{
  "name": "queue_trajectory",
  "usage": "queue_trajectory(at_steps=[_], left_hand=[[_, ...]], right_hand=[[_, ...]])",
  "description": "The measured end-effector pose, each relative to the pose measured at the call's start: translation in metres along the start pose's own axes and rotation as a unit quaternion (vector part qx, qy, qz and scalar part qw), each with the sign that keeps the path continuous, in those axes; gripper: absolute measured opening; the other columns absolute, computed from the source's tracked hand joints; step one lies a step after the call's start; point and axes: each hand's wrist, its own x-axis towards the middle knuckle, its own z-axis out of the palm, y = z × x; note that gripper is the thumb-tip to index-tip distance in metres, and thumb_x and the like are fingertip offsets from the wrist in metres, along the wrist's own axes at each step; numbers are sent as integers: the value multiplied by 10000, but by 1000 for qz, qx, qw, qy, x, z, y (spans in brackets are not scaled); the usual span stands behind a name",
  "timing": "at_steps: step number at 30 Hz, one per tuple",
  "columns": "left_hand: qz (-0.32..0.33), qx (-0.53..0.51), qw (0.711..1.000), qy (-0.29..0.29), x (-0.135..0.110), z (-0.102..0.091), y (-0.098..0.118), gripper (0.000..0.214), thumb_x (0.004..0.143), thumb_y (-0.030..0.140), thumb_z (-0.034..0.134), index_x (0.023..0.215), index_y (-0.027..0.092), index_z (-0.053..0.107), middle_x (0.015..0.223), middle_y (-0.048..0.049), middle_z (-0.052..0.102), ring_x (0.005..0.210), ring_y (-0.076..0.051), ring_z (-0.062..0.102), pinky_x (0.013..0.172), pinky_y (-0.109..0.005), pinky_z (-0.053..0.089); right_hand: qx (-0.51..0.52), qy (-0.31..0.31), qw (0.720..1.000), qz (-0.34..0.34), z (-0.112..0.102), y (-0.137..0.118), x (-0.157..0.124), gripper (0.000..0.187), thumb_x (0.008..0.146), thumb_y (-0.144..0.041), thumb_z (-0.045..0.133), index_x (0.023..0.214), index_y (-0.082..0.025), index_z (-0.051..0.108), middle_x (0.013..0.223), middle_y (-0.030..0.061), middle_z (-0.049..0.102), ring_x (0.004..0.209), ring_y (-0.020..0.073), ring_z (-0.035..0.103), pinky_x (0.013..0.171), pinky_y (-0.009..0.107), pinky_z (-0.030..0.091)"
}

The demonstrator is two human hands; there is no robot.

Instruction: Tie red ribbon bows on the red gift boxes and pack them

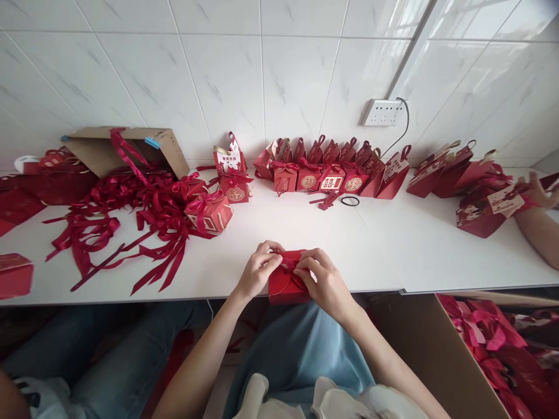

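A small red gift box (pixel 290 294) sits at the table's front edge, directly before me. Dark red ribbon (pixel 288 265) crosses its top. From the left, my left hand (pixel 261 269) pinches the ribbon between thumb and forefinger, its other fingers bent over the back of the box. My right hand (pixel 321 276) comes in from the other side with thumb and fingertips pressed together on the ribbon, close to the left fingertips. The hands partly cover the box lid, and any knot between the fingertips is too small to make out.
Loose ribbons (pixel 152 233) spill from a cardboard box (pixel 174 148) at left. Red gift boxes (pixel 309 179) line the tiled wall near a black hair tie (pixel 350 201). Another person's hand (pixel 539 192) is at far right, above a carton (pixel 414 337) of red boxes.
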Motion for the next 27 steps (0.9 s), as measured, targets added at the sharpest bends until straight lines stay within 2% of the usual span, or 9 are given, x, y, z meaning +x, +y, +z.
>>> queue_trajectory(at_steps=[3, 6, 8, 11, 14, 20, 24, 27], left_hand=[[31, 87, 995, 39, -4, -2, 5, 336, 880, 326, 430, 626, 196, 609, 958, -66, 598, 961, -217, 517, 879, -351, 414], [68, 202, 973, 86, -13, -1, 11, 276, 881, 297, 454, 683, 203, 622, 883, -49, 581, 883, -197, 528, 858, -353, 405], [79, 239, 962, 107, -21, 3, 14, 219, 884, 280, 463, 750, 203, 619, 849, -38, 554, 809, -169, 533, 798, -321, 427], [83, 226, 963, 124, -30, 9, 17, 159, 897, 237, 441, 823, 203, 578, 836, -28, 536, 788, -145, 549, 738, -272, 452], [78, 202, 965, 151, -36, 12, 13, 130, 886, 202, 441, 786, 205, 524, 857, -33, 586, 857, -159, 566, 792, -292, 460], [34, 156, 973, 165, -45, 16, 4, 196, 883, 204, 424, 687, 210, 418, 1040, -72, 630, 997, -192, 576, 823, -331, 467], [40, 143, 974, 173, -46, 22, 2, 209, 879, 186, 406, 670, 207, 411, 1053, -81, 603, 1061, -204, 548, 839, -338, 458], [32, 129, 974, 183, -46, 25, 1, 170, 877, 203, 416, 711, 201, 454, 1063, -83, 572, 1031, -202, 545, 816, -333, 467]], right_hand=[[-20, -23, 999, 12, -8, 1, 1, 155, 909, -198, 460, 828, -207, 591, 970, 88, 543, 829, 188, 610, 744, 356, 551], [-64, -56, 996, 18, -17, 2, 2, 157, 902, -179, 460, 809, -203, 584, 1012, 99, 543, 850, 208, 618, 679, 345, 556], [-88, -77, 993, 17, -20, 3, 2, 152, 897, -157, 455, 811, -193, 574, 1048, 114, 536, 842, 219, 624, 634, 345, 553], [-97, -102, 990, 8, -22, 4, 1, 148, 902, -146, 438, 821, -181, 557, 1092, 135, 511, 888, 236, 630, 654, 355, 556], [-80, -116, 990, 0, -23, 6, 0, 167, 921, -160, 402, 840, -191, 545, 1122, 131, 500, 948, 238, 624, 692, 352, 559], [-90, -130, 987, -22, -27, 8, 2, 233, 942, -184, 351, 831, -194, 556, 1141, 137, 524, 850, 208, 641, 641, 334, 542], [-140, -83, 987, -11, -29, 6, -1, 234, 944, -293, 391, 862, -202, 590, 1123, 131, 551, 800, 198, 630, 603, 317, 509], [-131, -36, 989, 61, -26, 2, -6, 321, 928, -447, 388, 825, -202, 567, 857, 83, 599, 629, 161, 579, 534, 281, 452]])
